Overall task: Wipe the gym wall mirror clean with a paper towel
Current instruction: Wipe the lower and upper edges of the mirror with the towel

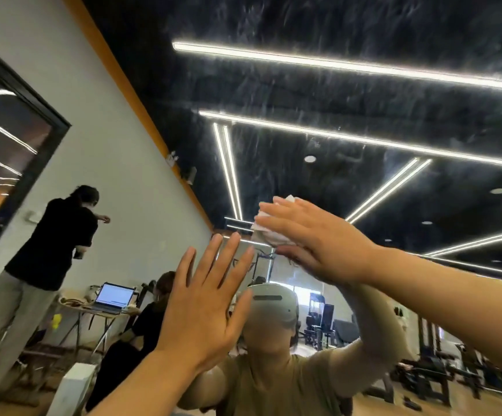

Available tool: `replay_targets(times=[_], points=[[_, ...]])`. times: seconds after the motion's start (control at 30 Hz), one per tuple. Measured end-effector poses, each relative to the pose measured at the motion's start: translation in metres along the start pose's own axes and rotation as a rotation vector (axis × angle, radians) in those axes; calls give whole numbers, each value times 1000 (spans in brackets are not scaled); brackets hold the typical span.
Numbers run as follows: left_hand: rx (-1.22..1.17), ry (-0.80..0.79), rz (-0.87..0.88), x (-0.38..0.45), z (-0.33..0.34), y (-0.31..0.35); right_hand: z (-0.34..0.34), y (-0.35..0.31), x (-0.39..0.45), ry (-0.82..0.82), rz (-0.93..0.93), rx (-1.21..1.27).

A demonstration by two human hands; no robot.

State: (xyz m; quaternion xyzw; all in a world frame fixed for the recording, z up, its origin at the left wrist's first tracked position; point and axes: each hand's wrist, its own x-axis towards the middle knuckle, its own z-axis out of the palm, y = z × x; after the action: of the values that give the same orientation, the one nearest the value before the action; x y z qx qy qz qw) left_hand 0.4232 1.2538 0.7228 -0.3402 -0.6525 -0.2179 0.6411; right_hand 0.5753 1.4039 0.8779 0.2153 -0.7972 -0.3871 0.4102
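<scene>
Right hand (312, 238) presses a crumpled paper towel (269, 229) flat-fingered against the smeared mirror (303, 94) to scrub; left hand (204, 301), fingers spread and released, braces beside it.

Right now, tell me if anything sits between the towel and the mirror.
Nothing visible does. The right hand presses the paper towel flat against the mirror. The left hand lies open lower left of it, off the towel.
</scene>
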Motion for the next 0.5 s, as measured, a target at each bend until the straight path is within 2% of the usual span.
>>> replay_targets(times=[0.3, 0.4, 0.5], points=[[-23, 36, 5, 0, 3, -3, -42, 98, 105, 361, 659, -39], [-34, 35, -2, 0, 2, -3, -36, 79, 109, 447, 635, -50], [-66, 33, 5, 0, -1, -1, -26, 52, 92, 407, 533, 72]])
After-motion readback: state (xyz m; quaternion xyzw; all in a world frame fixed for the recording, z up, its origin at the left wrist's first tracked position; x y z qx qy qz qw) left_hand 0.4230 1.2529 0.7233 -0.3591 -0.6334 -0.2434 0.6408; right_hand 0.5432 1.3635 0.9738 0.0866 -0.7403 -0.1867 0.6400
